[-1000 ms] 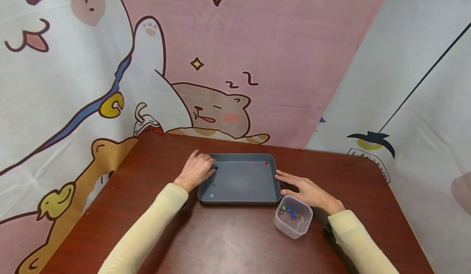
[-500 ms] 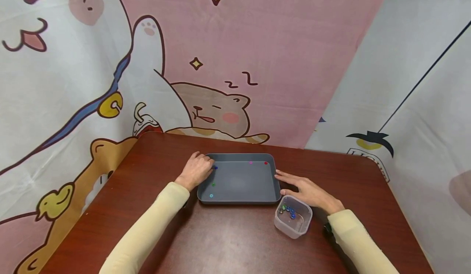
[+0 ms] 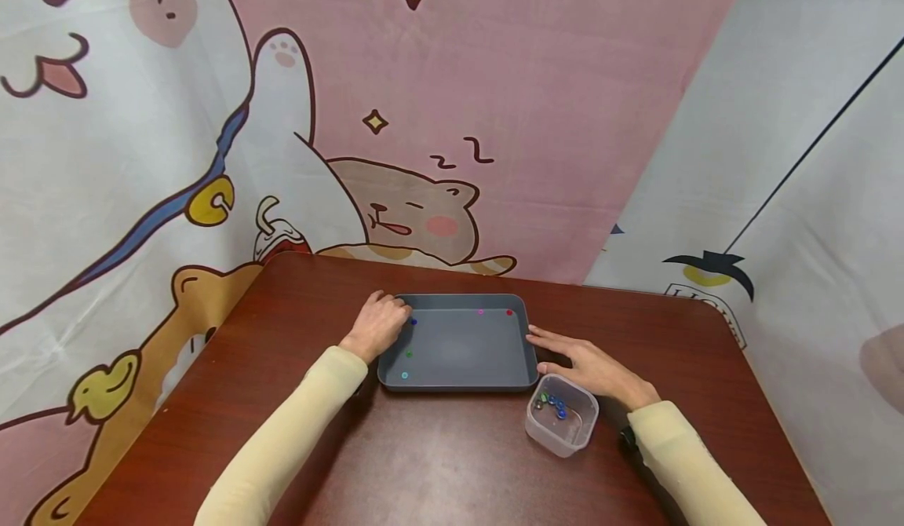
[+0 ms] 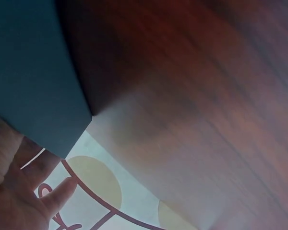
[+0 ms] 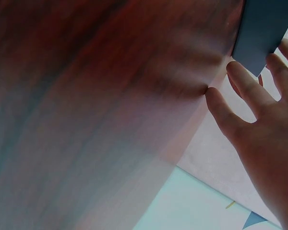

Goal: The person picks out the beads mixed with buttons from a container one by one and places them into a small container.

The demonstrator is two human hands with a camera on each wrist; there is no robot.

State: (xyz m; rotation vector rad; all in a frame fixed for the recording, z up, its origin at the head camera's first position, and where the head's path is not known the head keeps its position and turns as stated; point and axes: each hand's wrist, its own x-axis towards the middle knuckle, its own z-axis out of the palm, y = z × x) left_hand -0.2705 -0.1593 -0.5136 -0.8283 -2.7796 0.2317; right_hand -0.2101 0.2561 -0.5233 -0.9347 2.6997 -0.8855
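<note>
A grey rectangular tray (image 3: pixel 466 353) lies on the table, with small coloured rings and dots on its floor. My left hand (image 3: pixel 377 326) is at the tray's far left side in the head view, fingers bent over the rim beside a dark blue dot (image 3: pixel 414 322). What its fingertips touch is hidden; the left wrist view shows part of the hand (image 4: pixel 29 187) behind the tray's corner. My right hand (image 3: pixel 586 363) rests by the tray's right rim with fingers extended. A clear plastic container (image 3: pixel 563 436) holding several blue and green marbles (image 3: pixel 558 407) stands beside its thumb.
Inside the tray are a cyan ring (image 3: pixel 405 375), a green mark (image 3: pixel 409 354), a magenta ring (image 3: pixel 481 312) and a red dot (image 3: pixel 510 312). The brown wooden table (image 3: pixel 452 463) meets a cartoon-printed cloth (image 3: pixel 551 118) behind and at the sides.
My left fingers and thumb have drawn closer together and curled in over the tray's left rim. The right hand, tray and container have stayed in place.
</note>
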